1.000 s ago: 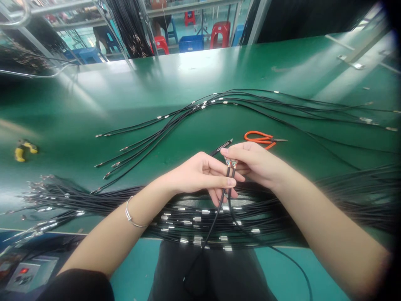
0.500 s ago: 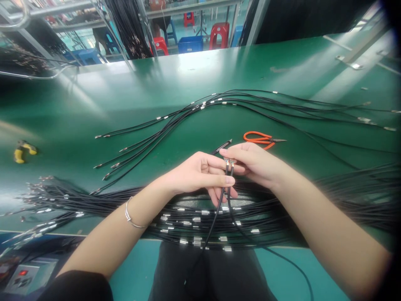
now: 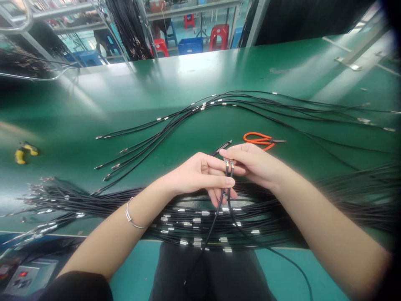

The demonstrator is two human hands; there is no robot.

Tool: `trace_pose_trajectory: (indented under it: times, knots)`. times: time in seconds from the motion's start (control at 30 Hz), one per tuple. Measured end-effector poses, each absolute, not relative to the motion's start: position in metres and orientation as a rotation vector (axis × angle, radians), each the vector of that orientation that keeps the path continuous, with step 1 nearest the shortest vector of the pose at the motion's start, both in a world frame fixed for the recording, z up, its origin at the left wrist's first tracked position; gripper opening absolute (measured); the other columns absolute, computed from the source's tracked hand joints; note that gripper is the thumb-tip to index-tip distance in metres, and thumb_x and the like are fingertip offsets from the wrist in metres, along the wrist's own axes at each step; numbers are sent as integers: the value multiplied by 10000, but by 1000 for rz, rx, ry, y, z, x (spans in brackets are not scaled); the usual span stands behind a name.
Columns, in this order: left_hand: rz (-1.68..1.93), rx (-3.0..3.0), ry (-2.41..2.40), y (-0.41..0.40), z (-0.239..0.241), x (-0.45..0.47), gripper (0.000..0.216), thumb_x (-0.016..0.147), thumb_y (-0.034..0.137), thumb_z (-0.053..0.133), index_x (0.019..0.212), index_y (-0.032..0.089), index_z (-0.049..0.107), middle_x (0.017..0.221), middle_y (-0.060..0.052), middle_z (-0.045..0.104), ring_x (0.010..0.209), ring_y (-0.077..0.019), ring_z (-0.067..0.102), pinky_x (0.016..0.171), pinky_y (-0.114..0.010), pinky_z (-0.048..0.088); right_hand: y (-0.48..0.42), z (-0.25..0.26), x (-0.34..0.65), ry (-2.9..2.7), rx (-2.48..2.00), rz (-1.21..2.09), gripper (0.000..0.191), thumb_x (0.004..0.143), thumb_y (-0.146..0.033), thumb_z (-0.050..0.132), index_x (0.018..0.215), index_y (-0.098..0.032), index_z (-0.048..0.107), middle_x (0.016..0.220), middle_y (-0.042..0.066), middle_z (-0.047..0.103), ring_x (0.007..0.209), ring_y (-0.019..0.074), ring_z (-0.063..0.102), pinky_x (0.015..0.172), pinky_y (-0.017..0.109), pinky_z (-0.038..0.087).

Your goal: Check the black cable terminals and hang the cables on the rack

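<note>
My left hand [image 3: 200, 177] and my right hand [image 3: 255, 163] meet above the near edge of the green table [image 3: 219, 67]. Together they pinch two thin black cables [image 3: 224, 196] side by side, their small metal ends [image 3: 229, 164] level under my right thumb. The two cables hang down past the table edge toward my lap. A thick bundle of black cables [image 3: 194, 219] with silver ferrules lies across the table under my hands. A black tweezer-like tool [image 3: 222, 147] rests just behind my fingers.
Orange-handled snips [image 3: 261, 139] lie behind my right hand. A fan of several black cables [image 3: 175, 121] spreads over the table's middle. A yellow and black object [image 3: 23, 151] sits at the far left. Racks, red stools and a blue bin [image 3: 190, 44] stand beyond.
The coloured cable tips that showed under my right thumb one second ago are now drawn in, with only the metal ends visible. Both hands stay in place.
</note>
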State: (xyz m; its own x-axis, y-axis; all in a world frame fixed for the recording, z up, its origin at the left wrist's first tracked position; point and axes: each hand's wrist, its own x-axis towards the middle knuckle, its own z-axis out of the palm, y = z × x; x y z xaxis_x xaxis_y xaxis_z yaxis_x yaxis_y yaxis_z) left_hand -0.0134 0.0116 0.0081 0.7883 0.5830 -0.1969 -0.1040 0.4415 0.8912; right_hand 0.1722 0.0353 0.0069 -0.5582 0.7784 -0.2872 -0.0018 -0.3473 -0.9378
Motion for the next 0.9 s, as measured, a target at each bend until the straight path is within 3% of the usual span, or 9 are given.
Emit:
trace_pose_trajectory:
  times: [0.43, 0.9]
  knots:
    - [452, 1076, 550, 12, 6, -14, 443, 824, 270, 723, 1241, 144, 643, 841, -130, 736, 610, -169, 692, 538, -261, 602, 35, 5, 172, -1383, -969, 1897, 540, 818, -531, 675, 522, -169, 405, 460, -64, 293, 447, 55, 223, 470, 254, 158]
    - [504, 1221, 609, 13, 1, -14, 448, 833, 307, 714, 1249, 158, 640, 860, -114, 738, 584, -117, 659, 552, -214, 585, 31, 12, 171, -1361, -994, 1768, 547, 749, -561, 736, 518, -163, 438, 422, -36, 423, 404, 48, 290, 443, 242, 197]
